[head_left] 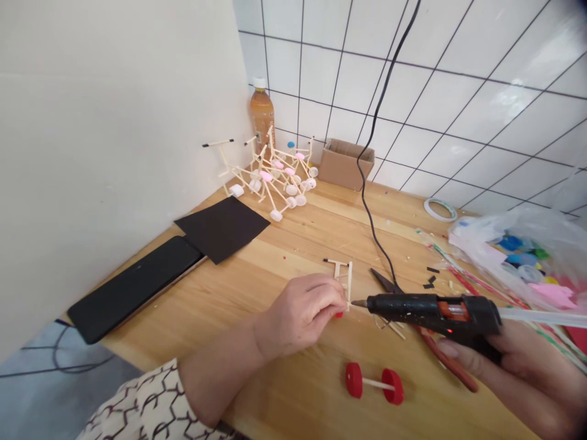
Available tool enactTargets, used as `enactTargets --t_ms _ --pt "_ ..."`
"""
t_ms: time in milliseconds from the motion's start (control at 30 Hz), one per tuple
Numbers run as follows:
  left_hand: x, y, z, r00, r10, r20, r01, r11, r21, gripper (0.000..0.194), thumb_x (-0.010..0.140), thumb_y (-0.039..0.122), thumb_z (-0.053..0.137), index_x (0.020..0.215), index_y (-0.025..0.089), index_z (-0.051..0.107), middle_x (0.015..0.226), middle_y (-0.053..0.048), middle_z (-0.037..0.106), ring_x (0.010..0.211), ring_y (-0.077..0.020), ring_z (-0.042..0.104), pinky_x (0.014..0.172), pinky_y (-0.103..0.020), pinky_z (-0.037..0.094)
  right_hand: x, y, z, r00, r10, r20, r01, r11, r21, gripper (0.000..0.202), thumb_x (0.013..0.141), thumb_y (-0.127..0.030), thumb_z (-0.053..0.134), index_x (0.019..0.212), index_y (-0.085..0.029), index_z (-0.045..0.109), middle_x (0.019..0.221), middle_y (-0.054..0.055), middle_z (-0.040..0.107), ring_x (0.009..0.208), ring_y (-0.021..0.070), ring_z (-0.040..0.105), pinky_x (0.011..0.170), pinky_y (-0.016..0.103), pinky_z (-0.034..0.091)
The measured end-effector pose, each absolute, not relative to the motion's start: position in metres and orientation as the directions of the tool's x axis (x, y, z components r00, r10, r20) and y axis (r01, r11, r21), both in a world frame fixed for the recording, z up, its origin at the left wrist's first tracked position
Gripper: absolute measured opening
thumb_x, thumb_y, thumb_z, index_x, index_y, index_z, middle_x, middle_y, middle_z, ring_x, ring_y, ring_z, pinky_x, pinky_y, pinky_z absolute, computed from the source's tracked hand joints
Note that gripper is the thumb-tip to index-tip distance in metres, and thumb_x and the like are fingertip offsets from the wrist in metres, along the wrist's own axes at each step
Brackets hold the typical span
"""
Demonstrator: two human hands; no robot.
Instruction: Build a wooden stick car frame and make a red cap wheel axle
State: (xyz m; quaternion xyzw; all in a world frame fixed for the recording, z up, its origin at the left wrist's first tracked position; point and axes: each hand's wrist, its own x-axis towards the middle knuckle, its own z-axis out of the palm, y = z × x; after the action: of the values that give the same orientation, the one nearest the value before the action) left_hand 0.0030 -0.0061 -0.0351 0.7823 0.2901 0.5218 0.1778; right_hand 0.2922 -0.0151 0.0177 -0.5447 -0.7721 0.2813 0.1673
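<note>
My left hand (302, 308) pinches a small frame of pale wooden sticks (350, 281); part of it is hidden behind the fingers. One crossbar of the frame has black tips, and a bit of red shows below my fingertips. My right hand (513, 360) is wrapped round a black glue gun (413, 307), with a clear glue stick (541, 316) sticking out of its back. The gun's nozzle points left, close to the lower end of the frame. Nearer me lies a pair of red wheels (353, 380) joined by a pale stick axle.
Stick models with white wheels (276, 215) stand by a bottle (262, 110) and a cardboard box (346, 164). Scissors or pliers with red handles (452, 363) lie under the gun. Its black cord (373, 128) hangs across. Left: a phone (137, 287) and black sheet (224, 226); right: a plastic bag (481, 238).
</note>
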Motion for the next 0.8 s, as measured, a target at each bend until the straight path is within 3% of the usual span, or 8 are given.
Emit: enactTargets --t_ms 67,267,500,800 --pt "0.003 -0.006 -0.035 0.284 0.640 0.714 0.270 -0.768 0.581 0.010 0.085 0.006 0.052 0.082 0.014 0.058 0.080 -0.008 0.066 0.077 -0.0142 0.063 0.069 -0.024 0.053 0.297 -0.016 0.014 -0.365 0.921 -0.137 0.748 0.202 -0.632 0.046 0.080 -0.041 0.061 0.125 -0.032 0.054 0.113 -0.001 0.070 0.089 0.0232 0.070 0.069 0.024 0.060" --pt "0.003 -0.006 -0.035 0.285 0.637 0.717 0.272 -0.770 0.577 0.010 0.084 0.004 0.053 0.082 0.013 0.058 0.081 -0.009 0.066 0.077 -0.0140 0.063 0.070 -0.024 0.053 0.299 -0.017 0.013 -0.337 0.926 -0.168 0.755 0.160 -0.636 0.051 0.081 -0.040 0.060 0.130 -0.035 0.049 0.120 -0.002 0.066 0.097 0.0248 0.068 0.076 0.025 0.059" --pt "0.002 -0.005 -0.036 0.301 0.633 0.713 0.273 -0.774 0.572 0.011 0.086 0.006 0.050 0.083 0.014 0.058 0.081 -0.008 0.066 0.078 -0.0141 0.063 0.070 -0.024 0.053 0.291 -0.015 0.016 -0.354 0.931 -0.090 0.772 0.236 -0.590 0.047 0.079 -0.041 0.061 0.125 -0.032 0.055 0.123 0.001 0.064 0.105 0.0291 0.064 0.081 0.029 0.058" --pt "0.001 -0.005 -0.037 0.313 0.627 0.713 0.274 -0.779 0.564 0.011 0.085 0.005 0.051 0.083 0.013 0.058 0.082 -0.009 0.066 0.079 -0.0147 0.063 0.071 -0.025 0.053 0.295 -0.013 0.013 -0.364 0.926 -0.095 0.788 0.252 -0.562 0.047 0.080 -0.045 0.059 0.124 -0.030 0.054 0.120 0.001 0.065 0.102 0.0261 0.065 0.079 0.028 0.058"
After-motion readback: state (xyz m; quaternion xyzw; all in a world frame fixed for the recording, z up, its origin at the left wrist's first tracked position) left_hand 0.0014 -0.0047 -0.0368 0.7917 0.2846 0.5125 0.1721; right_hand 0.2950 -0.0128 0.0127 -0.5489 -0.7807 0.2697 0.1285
